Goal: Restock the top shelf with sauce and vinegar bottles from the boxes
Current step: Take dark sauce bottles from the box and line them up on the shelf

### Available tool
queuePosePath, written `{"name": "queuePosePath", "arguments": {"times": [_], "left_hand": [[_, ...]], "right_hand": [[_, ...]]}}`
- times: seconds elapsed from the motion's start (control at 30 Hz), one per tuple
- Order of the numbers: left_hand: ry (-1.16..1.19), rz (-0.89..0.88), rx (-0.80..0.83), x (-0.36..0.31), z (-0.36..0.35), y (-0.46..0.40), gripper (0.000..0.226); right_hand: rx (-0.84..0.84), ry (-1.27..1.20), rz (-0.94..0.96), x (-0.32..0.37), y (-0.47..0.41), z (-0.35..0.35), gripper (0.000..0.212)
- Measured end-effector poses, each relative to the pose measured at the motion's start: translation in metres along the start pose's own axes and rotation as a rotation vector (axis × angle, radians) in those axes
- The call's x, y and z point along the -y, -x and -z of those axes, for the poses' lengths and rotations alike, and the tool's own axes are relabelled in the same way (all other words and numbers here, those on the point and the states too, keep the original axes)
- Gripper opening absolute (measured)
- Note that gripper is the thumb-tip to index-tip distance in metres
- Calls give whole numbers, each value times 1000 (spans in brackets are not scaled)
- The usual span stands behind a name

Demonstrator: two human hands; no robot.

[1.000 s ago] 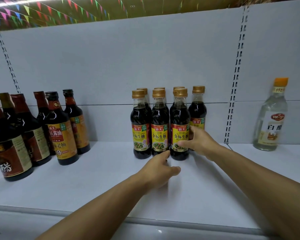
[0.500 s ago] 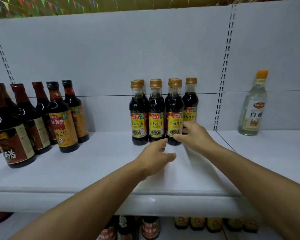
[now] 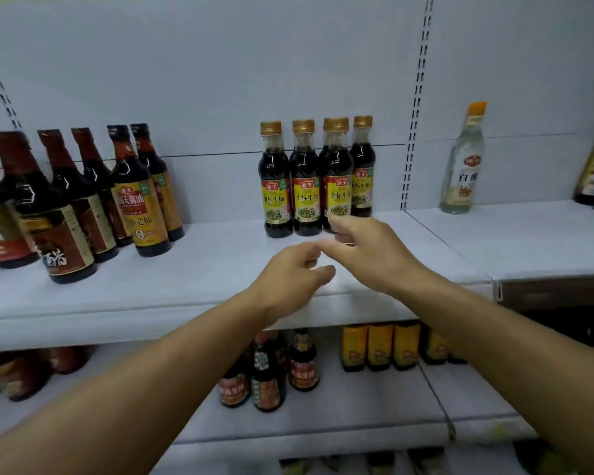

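On the top shelf (image 3: 192, 286), a cluster of gold-capped soy sauce bottles (image 3: 307, 180) is standing upright near the back wall, each filled nearly to the neck with dark liquid and carrying a yellow and red label. Well to the left of that cluster, taller dark bottles (image 3: 139, 193) with red and brown caps are standing in a group, also filled with dark sauce. Well to the right of the cluster, a clear vinegar bottle (image 3: 463, 166) with an orange cap is standing alone, holding pale liquid. Just in front of the cluster, the right hand (image 3: 367, 250) is hovering with fingers loosely curled, gripping nothing, its fingertips close to the front right bottle; contact there is not clear. The left hand (image 3: 292, 272) is hanging nearer the shelf edge, relaxed and holding nothing. Below the cluster, a lower shelf (image 3: 357, 416) is carrying small dark bottles (image 3: 271, 375) and yellow packets (image 3: 379, 344).
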State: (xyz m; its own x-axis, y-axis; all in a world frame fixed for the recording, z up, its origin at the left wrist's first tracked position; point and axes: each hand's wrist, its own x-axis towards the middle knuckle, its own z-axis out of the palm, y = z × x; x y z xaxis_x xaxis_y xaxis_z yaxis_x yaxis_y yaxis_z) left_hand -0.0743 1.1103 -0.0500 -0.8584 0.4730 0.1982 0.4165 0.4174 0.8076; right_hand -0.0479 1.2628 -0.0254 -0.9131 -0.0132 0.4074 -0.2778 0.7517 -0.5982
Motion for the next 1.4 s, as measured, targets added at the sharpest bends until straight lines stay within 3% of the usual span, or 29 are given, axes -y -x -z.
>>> {"name": "queuePosePath", "arguments": {"times": [0.03,0.13,0.27,0.67,1.0,1.4], "left_hand": [[3,-14,5,0,1,10,58],[-17,-62,18,-2,2,37,43],[9,-98,70,1,-1,68,21],[149,-6,199,58,-41,130,32],[18,142,279,156,-125,162,26],[-15,477,438,254,-207,207,26]], "right_hand": [[-1,6,-6,4,10,-2,19],[-32,38,-2,15,37,-5,50],[-35,45,-7,30,71,-15,54],[67,-22,-95,10,151,-76,41],[352,-53,-266,-77,204,-151,45],[576,-75,-407,-167,283,-239,32]]}}
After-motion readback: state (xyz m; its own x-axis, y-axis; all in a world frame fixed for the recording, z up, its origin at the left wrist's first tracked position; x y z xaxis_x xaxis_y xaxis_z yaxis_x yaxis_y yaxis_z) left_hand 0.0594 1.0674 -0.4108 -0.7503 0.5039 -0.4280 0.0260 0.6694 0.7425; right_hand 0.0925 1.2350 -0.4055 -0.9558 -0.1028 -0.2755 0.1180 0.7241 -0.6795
